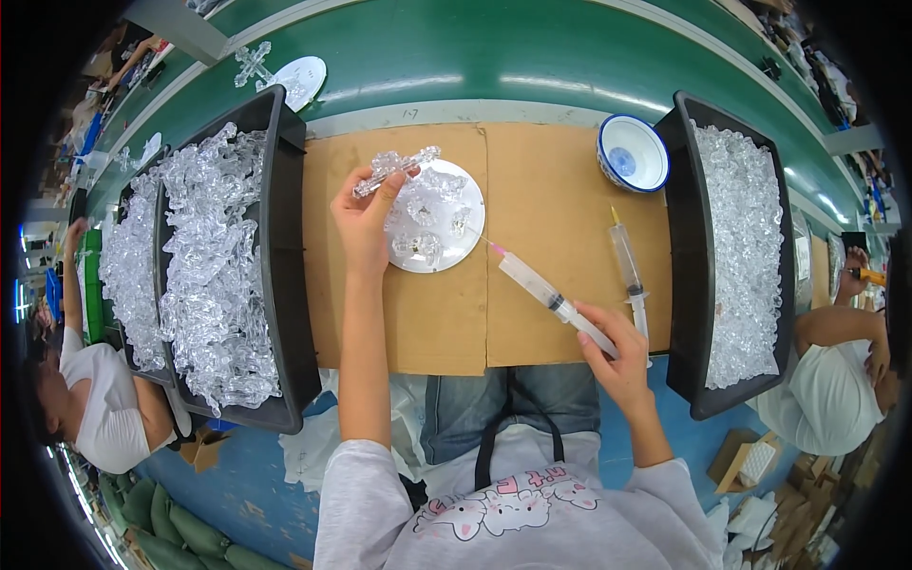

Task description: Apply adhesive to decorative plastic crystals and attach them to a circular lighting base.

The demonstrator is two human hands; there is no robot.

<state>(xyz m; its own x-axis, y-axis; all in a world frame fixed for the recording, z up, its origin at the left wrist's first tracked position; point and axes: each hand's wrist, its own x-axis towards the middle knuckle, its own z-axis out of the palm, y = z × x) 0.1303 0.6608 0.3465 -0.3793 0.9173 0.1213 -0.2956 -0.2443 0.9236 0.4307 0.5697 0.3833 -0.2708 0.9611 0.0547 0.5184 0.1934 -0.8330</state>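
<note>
Left hand (363, 220) fingers pinching a clear crystal piece (394, 169) over the white disc (434, 228), right hand (616, 356) gripping a syringe (551, 299), spare syringe (628, 266) beside, bowl (633, 154), black trays (285, 237) flanking the cardboard (541, 209)

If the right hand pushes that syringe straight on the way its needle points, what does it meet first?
Likely the round white plate with clear crystal pieces; the right hand aims the clear plastic syringe up-left, its needle tip near the plate's rim. Height above it is unclear.
</note>
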